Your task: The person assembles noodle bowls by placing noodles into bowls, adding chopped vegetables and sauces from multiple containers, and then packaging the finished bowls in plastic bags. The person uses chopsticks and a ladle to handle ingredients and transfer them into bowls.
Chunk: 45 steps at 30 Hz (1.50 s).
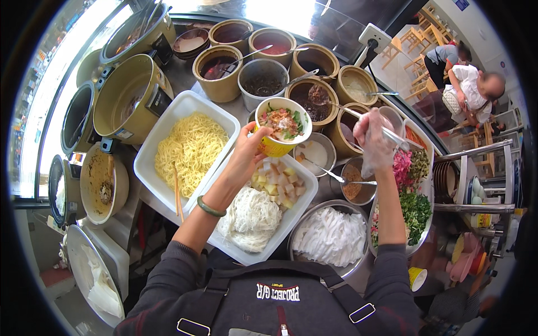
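Note:
My left hand [248, 147], bare, grips a yellow paper cup [277, 148] by its left side; inside are green leaves, reddish toppings and a white powdery heap. In my right hand [372, 134], which wears a clear plastic glove, is the handle of a metal spoon [319, 95]. The spoon's bowl carries dark red-brown sauce over a brown sauce crock [303, 91], just up and right of the cup. Below the cup, a white tub [310, 190] contains white noodles [250, 220] and pale cubes [280, 182].
Yellow noodles [191, 147] with wooden chopsticks [176, 189] fill a tub at left. Sauce crocks [218, 94] with spoons stand at the back. A steel bowl of white strips [330, 235] is near my body; a tray of chopped greens [414, 214] lies right. Large pots [126, 101] stand left.

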Tool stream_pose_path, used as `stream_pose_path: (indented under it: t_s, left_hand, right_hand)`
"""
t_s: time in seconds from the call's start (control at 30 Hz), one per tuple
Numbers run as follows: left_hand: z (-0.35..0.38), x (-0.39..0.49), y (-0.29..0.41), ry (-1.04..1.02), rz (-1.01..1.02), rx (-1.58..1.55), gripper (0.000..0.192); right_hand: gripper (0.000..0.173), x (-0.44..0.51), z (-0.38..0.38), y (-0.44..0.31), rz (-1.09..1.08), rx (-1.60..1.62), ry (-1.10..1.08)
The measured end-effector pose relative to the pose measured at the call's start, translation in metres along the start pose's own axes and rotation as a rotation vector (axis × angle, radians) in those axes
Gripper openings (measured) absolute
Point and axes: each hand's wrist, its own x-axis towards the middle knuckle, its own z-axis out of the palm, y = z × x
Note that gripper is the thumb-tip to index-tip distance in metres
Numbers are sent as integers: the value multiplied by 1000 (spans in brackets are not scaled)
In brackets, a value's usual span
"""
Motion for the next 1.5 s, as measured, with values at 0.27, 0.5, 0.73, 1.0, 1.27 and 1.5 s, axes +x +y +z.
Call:
stream_pose_path:
  t_s: [0.27,0.5,0.73,1.0,1.27,1.5]
  left_hand:
    - [14,12,-5,-68,33,-66,74]
    - [6,17,-16,-153,99,-144,67]
    - [-1,-2,-17,-192,169,-99,61]
    - [-7,-83,-41,-377,61,-53,68]
    - [-8,-113,-83,-367,-267,27,74]
    - [7,-118,-96,-412,-242,109,73]
  right_hand:
    - [10,-60,22,-32,-798,-904,-577]
    - [22,-61,28,-22,-422,-172,-211]
    - [36,-14,9,21,26,432,142]
    - [41,0,-16,69,272,579,-184]
    - [18,-158,-53,75,147,-1140,-11]
    - [15,-172,-26,143,66,-1208,92]
